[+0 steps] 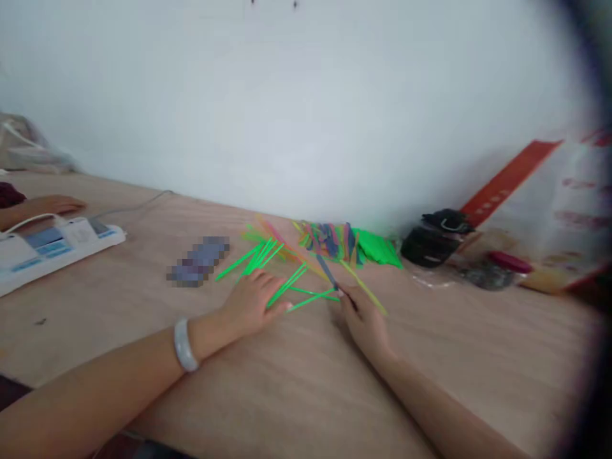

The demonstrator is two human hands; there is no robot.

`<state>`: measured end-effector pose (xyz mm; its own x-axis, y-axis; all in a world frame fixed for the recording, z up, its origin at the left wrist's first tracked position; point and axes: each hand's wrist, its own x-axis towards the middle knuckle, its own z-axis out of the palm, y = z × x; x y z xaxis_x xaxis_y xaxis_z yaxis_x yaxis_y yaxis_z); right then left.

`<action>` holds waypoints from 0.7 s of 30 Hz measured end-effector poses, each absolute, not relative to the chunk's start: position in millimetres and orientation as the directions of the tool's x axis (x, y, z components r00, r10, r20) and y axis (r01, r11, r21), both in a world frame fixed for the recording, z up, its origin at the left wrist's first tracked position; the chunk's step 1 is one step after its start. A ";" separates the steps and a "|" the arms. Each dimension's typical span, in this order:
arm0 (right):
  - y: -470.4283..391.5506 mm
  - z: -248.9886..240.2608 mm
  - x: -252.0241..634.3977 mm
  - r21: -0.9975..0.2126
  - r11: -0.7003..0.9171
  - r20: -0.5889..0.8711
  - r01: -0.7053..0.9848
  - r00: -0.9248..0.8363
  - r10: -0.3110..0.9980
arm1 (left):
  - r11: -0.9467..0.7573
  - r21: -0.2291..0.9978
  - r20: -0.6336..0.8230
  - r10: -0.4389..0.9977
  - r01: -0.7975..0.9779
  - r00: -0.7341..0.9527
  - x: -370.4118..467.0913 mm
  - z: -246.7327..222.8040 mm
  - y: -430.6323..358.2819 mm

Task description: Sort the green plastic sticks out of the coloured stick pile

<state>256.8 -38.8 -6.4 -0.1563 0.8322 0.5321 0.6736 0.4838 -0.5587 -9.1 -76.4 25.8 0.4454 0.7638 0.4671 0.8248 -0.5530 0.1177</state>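
My left hand [253,303] rests over several thin bright green sticks [258,258] on the table, its thumb apart from the fingers. Some sticks poke out past its fingertips and others lie between fingers and thumb. With thumb and fingers pinched, my right hand [366,319] holds one end of a dark blue flat strip [327,271]. Two loose green sticks [310,299] reach from near my left thumb towards those fingertips. A yellow strip [366,287] lies just beyond my right hand. Blur hides the exact finger contacts.
Near the wall is a pile of coloured strips [329,239] beside a green bundle [379,247]. Right of it stand a black container [433,242] and a red-lidded jar [497,271]. At left are a pixelated object [198,261], a power strip [62,252] and another person's hand [52,204].
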 end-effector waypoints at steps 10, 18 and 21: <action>-17.7 -2.4 260.4 -0.501 0.453 0.597 0.737 -0.085 0.798 | -0.405 0.167 0.421 0.854 0.899 0.306 17.4 13.0 -36.6; -4.3 -9.1 330.8 -0.113 0.299 0.505 0.947 -0.205 0.839 | -0.256 0.070 0.430 0.880 0.964 0.203 4.0 14.5 -21.5; -5.6 -8.0 331.6 -0.091 0.254 0.429 0.963 -0.192 0.882 | -0.347 0.078 0.493 0.828 0.935 0.266 11.4 16.0 -30.4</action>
<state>331.6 -5.6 -8.0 -0.1924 0.8824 0.4294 0.9628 0.2543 -0.0911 11.4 -30.4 16.0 0.2658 0.8285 0.4929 0.9347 -0.3466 0.0785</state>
